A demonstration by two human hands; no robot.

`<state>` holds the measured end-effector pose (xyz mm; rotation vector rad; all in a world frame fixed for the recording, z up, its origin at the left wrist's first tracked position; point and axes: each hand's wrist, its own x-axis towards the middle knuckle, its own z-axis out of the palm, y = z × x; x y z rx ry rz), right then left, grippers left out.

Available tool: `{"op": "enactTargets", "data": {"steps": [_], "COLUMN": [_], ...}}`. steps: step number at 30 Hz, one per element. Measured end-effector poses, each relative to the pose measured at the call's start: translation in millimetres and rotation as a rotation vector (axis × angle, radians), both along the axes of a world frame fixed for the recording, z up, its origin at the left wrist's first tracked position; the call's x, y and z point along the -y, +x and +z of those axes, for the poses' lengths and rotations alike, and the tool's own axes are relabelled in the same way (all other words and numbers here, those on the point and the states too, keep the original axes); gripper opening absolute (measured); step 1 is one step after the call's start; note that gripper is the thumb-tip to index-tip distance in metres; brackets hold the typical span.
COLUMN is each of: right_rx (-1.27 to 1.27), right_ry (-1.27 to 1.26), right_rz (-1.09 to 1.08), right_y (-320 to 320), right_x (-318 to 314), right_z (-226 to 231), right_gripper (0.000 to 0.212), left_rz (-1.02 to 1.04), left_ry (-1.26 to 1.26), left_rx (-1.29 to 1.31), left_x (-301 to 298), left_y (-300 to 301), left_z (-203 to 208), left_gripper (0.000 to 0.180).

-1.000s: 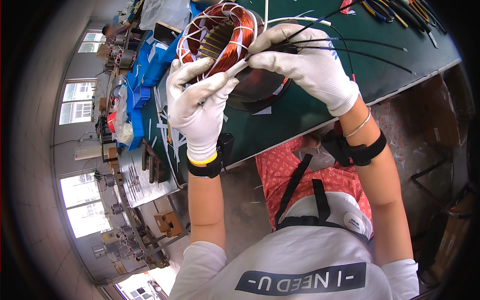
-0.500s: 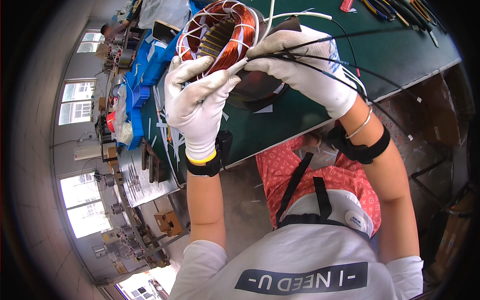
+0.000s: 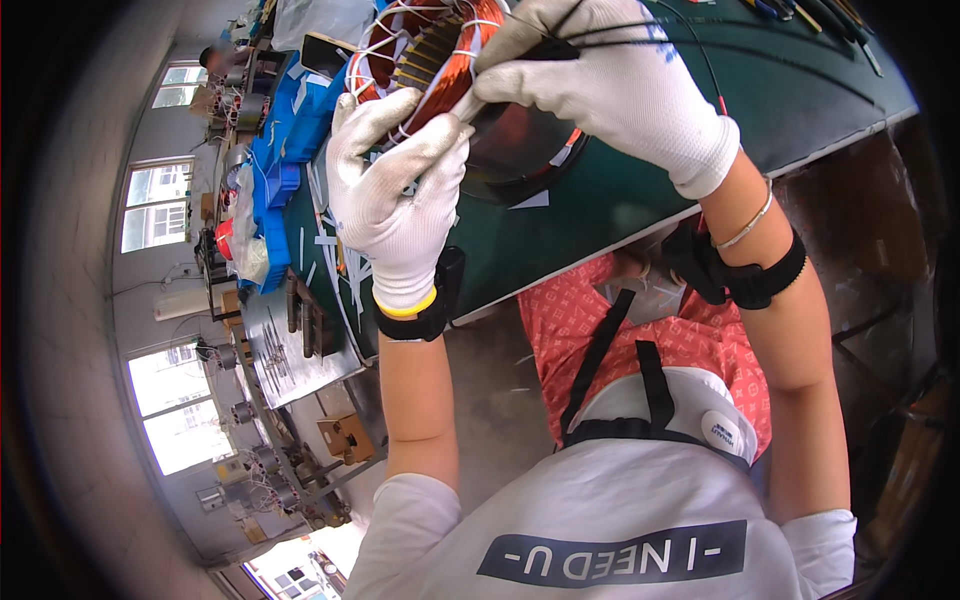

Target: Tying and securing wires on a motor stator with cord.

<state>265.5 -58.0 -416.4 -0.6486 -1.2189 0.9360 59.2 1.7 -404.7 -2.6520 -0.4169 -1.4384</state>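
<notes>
A motor stator with copper windings [image 3: 478, 50], laced with white cord, stands in a dark round housing [image 3: 525, 150] on the green bench. At its near side my left hand [image 3: 395, 190] has its fingers closed around the end of a short white sleeve [image 3: 467, 106]. My right hand [image 3: 610, 95] pinches the sleeve's other end, with several black wires [image 3: 700, 32] trailing off to the right from its grip. White knit gloves cover both hands. The fingertips hide part of the sleeve and where the wires enter it.
Blue bins [image 3: 283, 180] line the bench's left side, near white paper strips [image 3: 350, 275]. Pliers [image 3: 770, 8] lie at the far right of the green bench top [image 3: 780, 110]. A metal-topped table [image 3: 290, 355] stands at left. A person [image 3: 215, 60] is in the far background.
My right hand has shifted up and slightly right, its wrist turning, and the black wires have swung upward. Less of the white sleeve shows between my hands. The left hand has barely moved.
</notes>
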Motion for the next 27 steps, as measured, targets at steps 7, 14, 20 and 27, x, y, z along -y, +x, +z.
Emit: {"op": "enactTargets", "data": {"steps": [7, 14, 20, 27], "right_rx": [0.482, 0.590, 0.790, 0.501], "right_ry": [-0.135, -0.100, 0.161, -0.049], "right_rz": [-0.396, -0.776, -0.924, -0.668], "right_y": [7.8, -36.8, -31.9, -47.5], "right_x": [51.1, 71.2, 50.2, 60.2], "right_z": [-16.5, -26.5, -16.5, -12.1], "right_gripper": [0.028, 0.042, 0.029, 0.017], "left_rz": [0.045, 0.075, 0.076, 0.102], "left_ry": [-0.023, -0.033, -0.101, -0.089], "left_rx": [0.120, 0.117, 0.145, 0.121], "left_x": [0.5, 2.5, 5.8, 7.6], "left_y": [7.5, 6.6, 14.6, 10.9], "left_z": [-8.7, -9.0, -10.2, -9.4], "left_gripper": [0.024, 0.024, 0.025, 0.024]}}
